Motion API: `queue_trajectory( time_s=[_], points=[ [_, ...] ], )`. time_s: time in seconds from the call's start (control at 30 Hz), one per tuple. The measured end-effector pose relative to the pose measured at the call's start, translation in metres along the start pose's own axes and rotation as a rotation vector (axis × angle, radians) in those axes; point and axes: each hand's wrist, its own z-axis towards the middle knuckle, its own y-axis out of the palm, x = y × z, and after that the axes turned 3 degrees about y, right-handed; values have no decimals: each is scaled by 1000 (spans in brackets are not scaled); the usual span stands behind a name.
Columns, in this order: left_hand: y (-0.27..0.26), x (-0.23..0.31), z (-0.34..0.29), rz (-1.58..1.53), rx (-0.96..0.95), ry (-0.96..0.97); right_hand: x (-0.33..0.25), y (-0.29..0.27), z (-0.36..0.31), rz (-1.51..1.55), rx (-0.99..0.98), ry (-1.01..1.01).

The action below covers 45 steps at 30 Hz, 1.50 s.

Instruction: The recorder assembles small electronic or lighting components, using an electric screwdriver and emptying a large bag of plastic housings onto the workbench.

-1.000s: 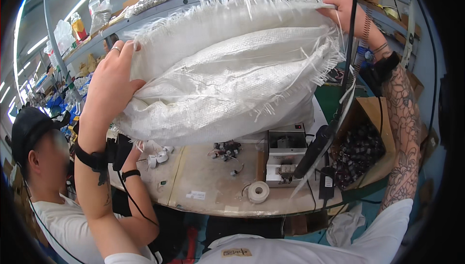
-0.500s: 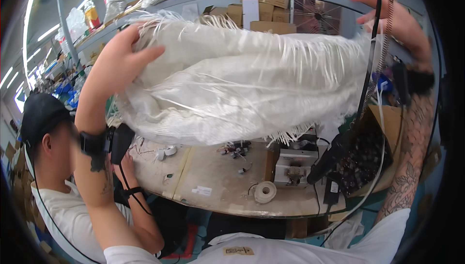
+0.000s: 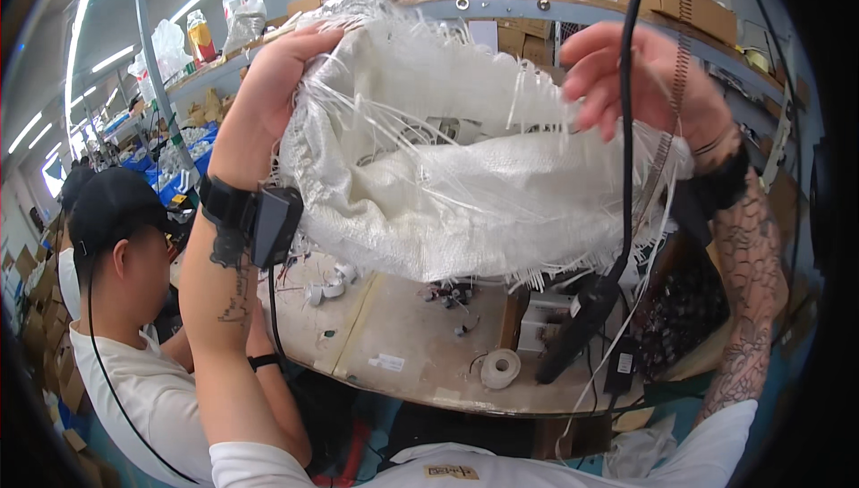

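Note:
A white woven sack [image 3: 465,211] with frayed edges hangs above the worktable, its mouth spread and facing me. My left hand [image 3: 300,63] is closed around the sack's left rim. Over the right side of the mouth, my right hand [image 3: 640,85] has its fingers apart and slightly curled, somewhat blurred; the sack's right edge is beside its wrist. Loose white strands cross the mouth. Greyish shapes show inside, too unclear to name. A black cable [image 3: 629,130] and a coiled spring [image 3: 678,59] hang in front of my right hand.
Below, the worktable [image 3: 403,336] carries a roll of white tape [image 3: 500,368] and small wired parts [image 3: 452,294]. A black handheld tool [image 3: 577,327] hangs near a box of dark small parts [image 3: 676,309]. A co-worker [image 3: 134,309] sits close at left. A shelf rail [image 3: 501,7] runs behind.
The sack has turned from a bunched, folded shape to one with its mouth spread. My right hand has come down and inward; my left has moved a little to the right.

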Motion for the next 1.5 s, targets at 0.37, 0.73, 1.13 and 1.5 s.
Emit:
queue_trajectory(
  time_s=[0.37, 0.73, 1.13, 1.5],
  points=[
    [42, 13, -11, -28, 72, 173, 19, 81, 67, -506, 139, 98],
    [55, 38, -39, 592, 23, 111, -9, 19, 52, 80, 44, 164],
    [28, 38, -10, 405, 79, 5, 1, -41, -2, -1085, 59, 116],
    [9, 28, 20, -98, 22, -46, 43, -28, -7, -1435, 272, 133]
  ],
)
